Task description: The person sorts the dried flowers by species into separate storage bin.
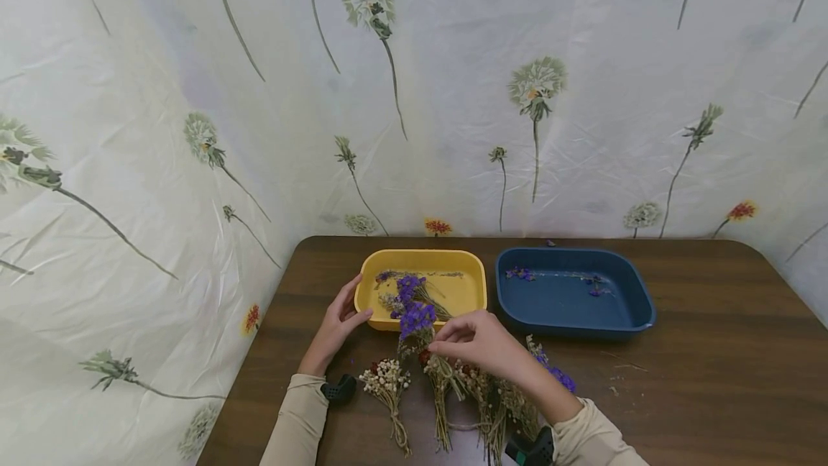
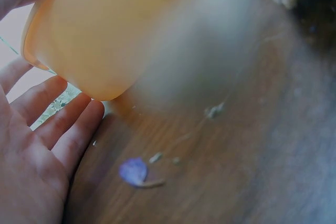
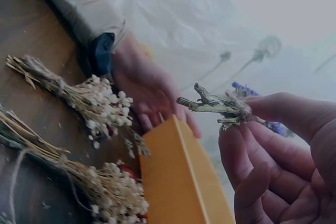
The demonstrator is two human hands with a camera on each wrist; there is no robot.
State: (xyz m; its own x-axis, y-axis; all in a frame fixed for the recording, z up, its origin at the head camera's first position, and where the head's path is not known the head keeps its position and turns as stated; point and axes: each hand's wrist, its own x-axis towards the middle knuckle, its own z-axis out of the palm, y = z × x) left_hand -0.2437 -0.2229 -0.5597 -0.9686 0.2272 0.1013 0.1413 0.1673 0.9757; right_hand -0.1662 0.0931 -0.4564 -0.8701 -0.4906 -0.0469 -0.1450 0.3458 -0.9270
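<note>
My left hand (image 1: 333,325) holds the left end of the yellow tray (image 1: 464,292), the thumb at its front rim and the fingers along the outer wall. In the left wrist view those fingers (image 2: 79,129) lie nearly straight near the tray's lower edge. Between thumb and fingertips, my right hand (image 1: 484,345) pinches a small bunch of dried purple flowers (image 1: 417,318) over the tray's front edge. Its short cut stems (image 3: 210,106) stick out from the pinch in the right wrist view. More purple dried flowers (image 1: 409,286) lie inside the yellow tray.
A blue tray (image 1: 563,311) with a few purple sprigs stands to the right. Tied bunches of dried flowers, one with cream blooms (image 1: 386,376), lie along the front, partly under my right arm. Plant crumbs (image 1: 614,390) and a loose purple petal (image 2: 134,171) dot the wooden table (image 1: 718,322).
</note>
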